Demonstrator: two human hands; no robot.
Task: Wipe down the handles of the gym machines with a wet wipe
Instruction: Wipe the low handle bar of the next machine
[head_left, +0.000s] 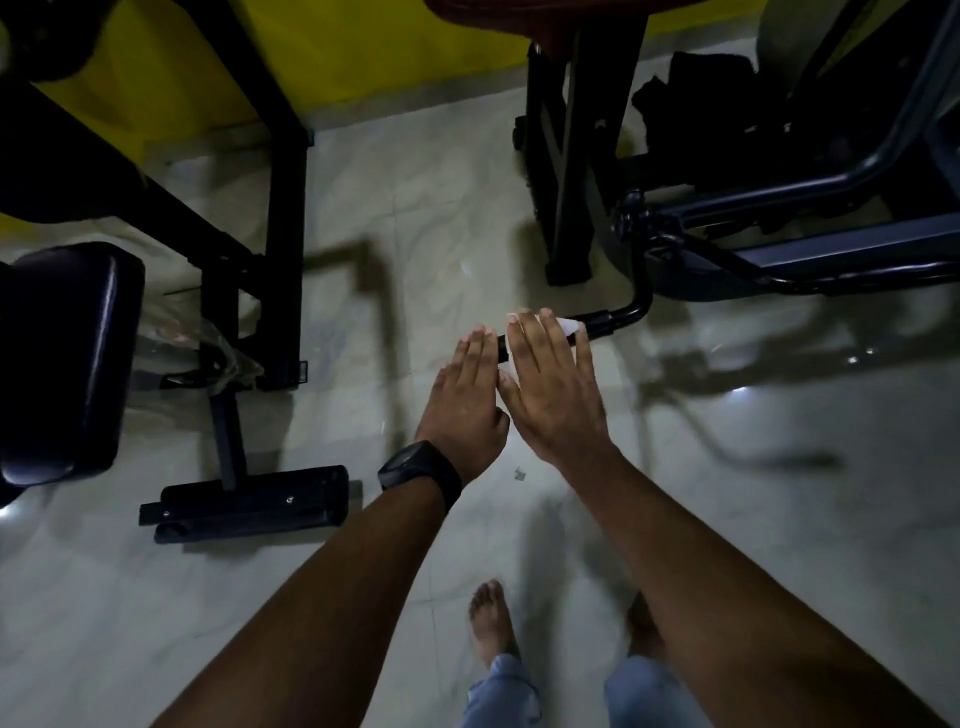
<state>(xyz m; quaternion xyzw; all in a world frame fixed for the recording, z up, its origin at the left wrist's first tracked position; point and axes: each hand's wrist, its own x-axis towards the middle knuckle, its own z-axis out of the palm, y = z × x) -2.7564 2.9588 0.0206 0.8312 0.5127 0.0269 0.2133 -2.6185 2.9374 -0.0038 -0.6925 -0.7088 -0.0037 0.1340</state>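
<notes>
Hands meet over the end of a machine's handle, in the middle of the head view. The right hand (556, 395) lies flat, palm down, across the black handle (597, 323), with its fingers straight and close together. The white wet wipe (569, 327) sits between palm and grip. One corner of it shows past the little-finger side, and another pale patch shows by the thumb.

The left hand (470, 400) is also flat with straight fingers. It is just beside the right hand, and its fingertips reach the free end of the handle. Whether it touches the handle cannot be told. Neither hand is curled around anything. A dark wristwatch (421, 470) is on the left wrist.

The handle runs right from the hands to a bent black tube that rises into the dark blue-grey frame of the gym machine (810, 249) at upper right. A heap of black cloth (701, 88) lies behind that frame.

At left are a black padded bench cushion (67, 353), black steel uprights (285, 208) and a flat black foot bar (249, 501) on the floor. A yellow surface (363, 41) lies beyond them.

The pale glossy tile floor (779, 519) carries blurred shadows. At the bottom are a bare foot (491, 618) and the hems of light blue jeans (501, 691).
</notes>
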